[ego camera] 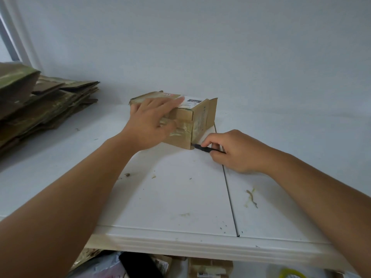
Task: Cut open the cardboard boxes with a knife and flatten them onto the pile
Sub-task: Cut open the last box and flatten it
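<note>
A small brown cardboard box [202,115], taped and bearing a white label, stands on the white table [180,197] near the wall. My left hand [152,121] lies over its top and near side with straight fingers, pressing it down. My right hand [234,151] grips a black knife [202,147] low on the table, its tip at the box's bottom near corner. The blade itself is hidden at the corner. A pile of flattened cardboard [40,105] lies at the left of the table.
The table's near edge [200,243] runs across the bottom, with a seam [230,201] running through the top. Scraps of tape and cardboard [252,198] lie scattered on it. More boxes and packaging [210,269] sit below the table edge. A white wall stands close behind the box.
</note>
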